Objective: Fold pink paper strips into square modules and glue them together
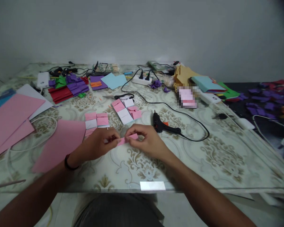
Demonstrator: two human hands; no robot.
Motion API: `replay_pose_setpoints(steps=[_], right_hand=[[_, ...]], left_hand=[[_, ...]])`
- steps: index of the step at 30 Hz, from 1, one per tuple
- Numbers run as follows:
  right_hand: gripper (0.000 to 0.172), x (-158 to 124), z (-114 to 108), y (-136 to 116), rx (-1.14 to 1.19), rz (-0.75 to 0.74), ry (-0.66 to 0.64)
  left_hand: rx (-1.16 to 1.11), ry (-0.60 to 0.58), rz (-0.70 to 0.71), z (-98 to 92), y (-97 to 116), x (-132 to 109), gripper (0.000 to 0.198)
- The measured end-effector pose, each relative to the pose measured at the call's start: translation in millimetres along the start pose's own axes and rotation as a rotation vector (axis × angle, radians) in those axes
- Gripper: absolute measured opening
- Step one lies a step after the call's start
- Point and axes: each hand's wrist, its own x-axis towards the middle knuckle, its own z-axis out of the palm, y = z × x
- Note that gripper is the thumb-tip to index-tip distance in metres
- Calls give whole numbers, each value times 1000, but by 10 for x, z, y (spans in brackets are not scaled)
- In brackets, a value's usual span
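Note:
A narrow pink paper strip [122, 141] is pinched between both hands, just above the patterned tabletop. My left hand [98, 143], with a dark band at the wrist, has its fingers closed on the strip's left end. Thumb and fingers of my right hand [148, 140] grip the strip nearer its right end. Behind the hands lies a square of folded pink and white paper pieces [124, 114]. A similar pink and white square [91, 123] sits partly behind my left hand. Beside it is a large pink paper sheet [63, 142].
A black glue gun [165, 125] lies right of my hands, its cord looping back to a white power strip [142, 80]. Scissors [123, 96] rest behind the squares. Purple folded papers [77, 86] and pink sheets [16, 110] are at left. A white paper piece [152, 186] lies at the front edge.

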Motion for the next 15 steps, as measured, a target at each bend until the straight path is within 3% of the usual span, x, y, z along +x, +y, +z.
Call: replay_pose_setpoints(steps=[8, 15], right_hand=[[11, -36, 100, 46, -38, -50, -165], [17, -4, -27, 13, -94, -57, -222]], left_hand=[[104, -167, 115, 51, -93, -13, 19], [146, -221, 154, -113, -62, -22, 19]])
